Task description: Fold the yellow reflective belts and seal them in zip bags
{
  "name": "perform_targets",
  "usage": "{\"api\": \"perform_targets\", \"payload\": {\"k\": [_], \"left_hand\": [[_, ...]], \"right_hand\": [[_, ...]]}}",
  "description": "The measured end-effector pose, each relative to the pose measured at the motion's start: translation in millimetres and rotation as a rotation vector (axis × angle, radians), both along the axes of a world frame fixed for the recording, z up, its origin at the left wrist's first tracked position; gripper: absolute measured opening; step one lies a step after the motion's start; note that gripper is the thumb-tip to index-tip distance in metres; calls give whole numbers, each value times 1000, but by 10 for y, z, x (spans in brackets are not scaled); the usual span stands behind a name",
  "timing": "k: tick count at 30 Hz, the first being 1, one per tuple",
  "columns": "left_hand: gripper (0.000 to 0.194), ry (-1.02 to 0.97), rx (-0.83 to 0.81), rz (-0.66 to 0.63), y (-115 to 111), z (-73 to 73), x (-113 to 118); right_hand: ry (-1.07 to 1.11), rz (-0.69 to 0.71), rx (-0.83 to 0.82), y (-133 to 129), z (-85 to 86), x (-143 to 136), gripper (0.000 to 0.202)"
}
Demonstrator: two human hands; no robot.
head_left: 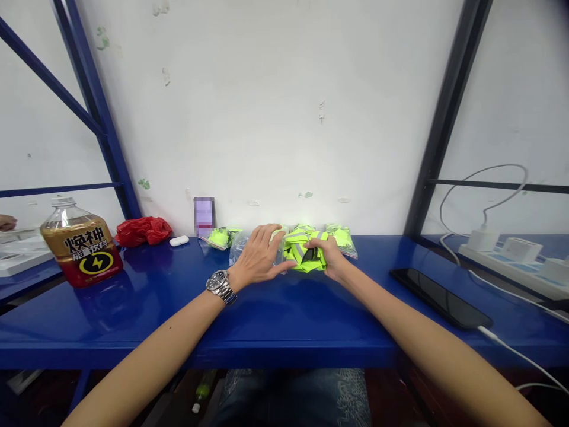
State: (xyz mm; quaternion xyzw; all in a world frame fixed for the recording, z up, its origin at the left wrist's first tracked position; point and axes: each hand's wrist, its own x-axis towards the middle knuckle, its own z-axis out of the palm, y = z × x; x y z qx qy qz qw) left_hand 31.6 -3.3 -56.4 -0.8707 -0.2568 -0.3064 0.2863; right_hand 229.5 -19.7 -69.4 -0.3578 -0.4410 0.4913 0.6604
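Observation:
My right hand (334,256) grips a bunched, folded neon-yellow reflective vest (302,252) with grey strips and a dark patch; the thumb lies on top. To its left, my left hand (259,256) is open, its fingers stretched out and the thumb reaching toward the vest's edge. A clear plastic bag (239,242) lies under and beside the left hand, partly hidden by it. Behind the vest and to its right sits another neon-yellow bundle in a clear bag (341,237). A further neon-yellow bundle (221,237) lies left of the plastic bag. My left wrist wears a metal watch (219,283).
On the blue table (284,320), a large drink bottle (84,249), red plastic bag (143,231) and white earphone case (179,241) stand left. A phone (204,216) leans on the wall. Right are a cabled black phone (440,296) and power strip (511,261). A co-worker's hand (7,223) shows far left.

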Motion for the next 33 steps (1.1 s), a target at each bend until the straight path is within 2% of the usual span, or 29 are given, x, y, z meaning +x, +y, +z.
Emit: {"api": "perform_targets", "payload": {"k": [2,6,9,15,22,28,33], "left_hand": [[48,20,-49,95,-49,1,13],[46,116,-233,317,-121,-77,42],[39,155,-302,354,-121,-158,66],[32,149,-357,314,-74,-198,83],[30,195,-347,286,-109,-150,65],[23,274,-375,71,-188,-111,61],[24,233,-500,-54,-228,-79,65]], "right_hand": [[29,-14,-22,-4,12,6,18],[19,10,-36,-5,-1,-6,16],[1,25,-55,-2,-25,-33,16],[-2,55,-128,24,0,36,17],[21,194,-230,28,35,118,15],[-31,194,-93,-16,-27,48,20],[-62,307,-143,-30,-81,110,27]]}}
